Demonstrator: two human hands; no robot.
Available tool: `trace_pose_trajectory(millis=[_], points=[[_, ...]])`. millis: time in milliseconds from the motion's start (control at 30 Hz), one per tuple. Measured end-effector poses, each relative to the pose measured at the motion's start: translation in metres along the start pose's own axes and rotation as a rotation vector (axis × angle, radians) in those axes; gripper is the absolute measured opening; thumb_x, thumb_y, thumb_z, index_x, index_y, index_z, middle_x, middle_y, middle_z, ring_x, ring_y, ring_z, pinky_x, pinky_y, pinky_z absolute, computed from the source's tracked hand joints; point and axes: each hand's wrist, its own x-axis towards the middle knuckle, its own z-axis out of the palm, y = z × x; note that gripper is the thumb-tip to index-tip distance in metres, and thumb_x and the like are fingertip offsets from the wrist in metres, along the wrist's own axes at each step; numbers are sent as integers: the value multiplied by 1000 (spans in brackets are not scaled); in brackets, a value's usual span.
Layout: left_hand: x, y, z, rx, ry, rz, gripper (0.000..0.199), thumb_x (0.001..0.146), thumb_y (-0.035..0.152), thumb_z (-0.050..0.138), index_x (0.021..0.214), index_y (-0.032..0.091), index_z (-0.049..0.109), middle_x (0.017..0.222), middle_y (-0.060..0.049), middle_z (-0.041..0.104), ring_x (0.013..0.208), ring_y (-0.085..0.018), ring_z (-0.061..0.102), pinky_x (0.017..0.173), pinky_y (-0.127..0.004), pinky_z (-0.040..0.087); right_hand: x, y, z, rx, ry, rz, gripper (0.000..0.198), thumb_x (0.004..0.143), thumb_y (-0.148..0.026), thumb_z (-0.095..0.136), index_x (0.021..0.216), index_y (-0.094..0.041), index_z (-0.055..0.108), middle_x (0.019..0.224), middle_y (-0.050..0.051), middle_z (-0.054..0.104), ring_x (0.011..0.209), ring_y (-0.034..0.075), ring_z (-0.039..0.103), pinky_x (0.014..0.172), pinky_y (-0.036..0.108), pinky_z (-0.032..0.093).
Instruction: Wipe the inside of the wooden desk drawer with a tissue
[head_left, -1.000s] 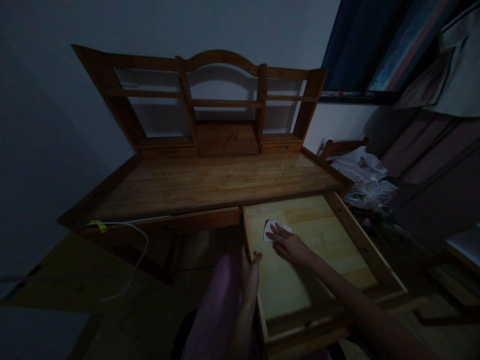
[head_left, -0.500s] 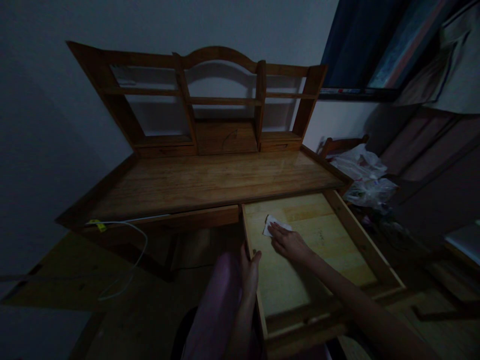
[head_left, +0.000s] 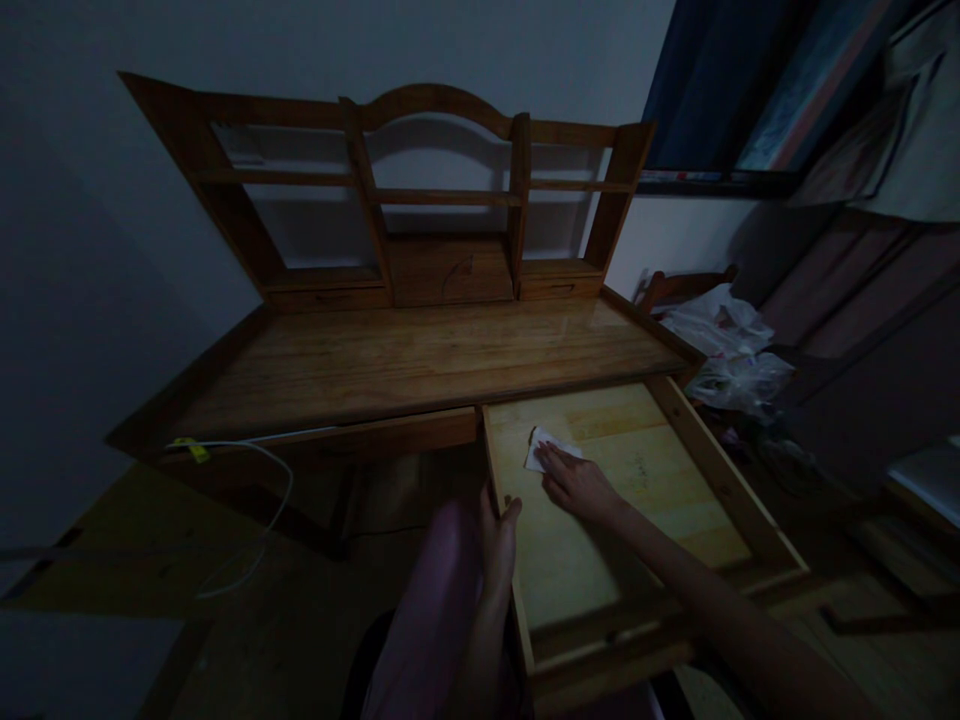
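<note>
A wooden drawer (head_left: pixel 697 450) with a pale, lightly marked bottom is pulled out from the right front of the desk (head_left: pixel 420 345). Its left side wall is gripped by my left hand (head_left: pixel 500 535), thumb over the top edge and fingers on the outer face. Inside, my right hand (head_left: pixel 585 485) presses a folded white cloth (head_left: pixel 538 450) flat against the drawer bottom, towards the back left. The fingers cover part of the cloth; whether it is fabric or paper is hard to make out in the dim light.
A shelf hutch (head_left: pixel 442 185) stands along the desk's back. White plastic bags (head_left: pixel 720 320) lie on a chair to the right. At the left, a white cable (head_left: pixel 289 490) with a yellow tag (head_left: pixel 196 450) hangs off the desk edge. My leg (head_left: pixel 431 600) is below, beside the drawer.
The camera view has shifted very slightly. Both hands and the white cloth stay at practically the same spots on the drawer.
</note>
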Motion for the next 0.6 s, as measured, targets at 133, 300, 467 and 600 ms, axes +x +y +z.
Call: trace_pose_trajectory(millis=[133, 300, 467, 600], points=[[1, -1, 0, -16, 5, 0, 73, 76, 26, 71, 144, 21, 44, 137, -13, 61, 116, -27, 64, 96, -36, 52, -1, 3, 4, -11, 8, 10, 57, 98, -29, 40, 152, -9, 34, 152, 22, 44, 136, 29, 51, 107, 44, 48], [1, 0, -1, 39, 14, 5, 72, 77, 27, 70, 144, 19, 45, 137, -14, 60, 117, -27, 63, 97, -37, 50, -1, 3, 4, -6, 12, -18, 56, 98, -27, 41, 151, -10, 36, 151, 20, 46, 139, 26, 47, 109, 44, 46], [-1, 3, 1, 16, -2, -10, 73, 78, 27, 68, 145, 18, 42, 137, -15, 59, 116, -27, 63, 97, -37, 50, 1, 0, 0, 15, 1, -28, 55, 96, -24, 43, 149, -12, 40, 153, 17, 44, 143, 24, 41, 112, 42, 43], [-1, 3, 2, 25, 11, -11, 73, 77, 27, 70, 145, 20, 43, 139, -14, 59, 118, -27, 62, 98, -36, 49, 1, -3, -6, 30, -27, -11, 54, 96, -27, 44, 149, -14, 41, 154, 14, 43, 144, 23, 40, 114, 41, 41]])
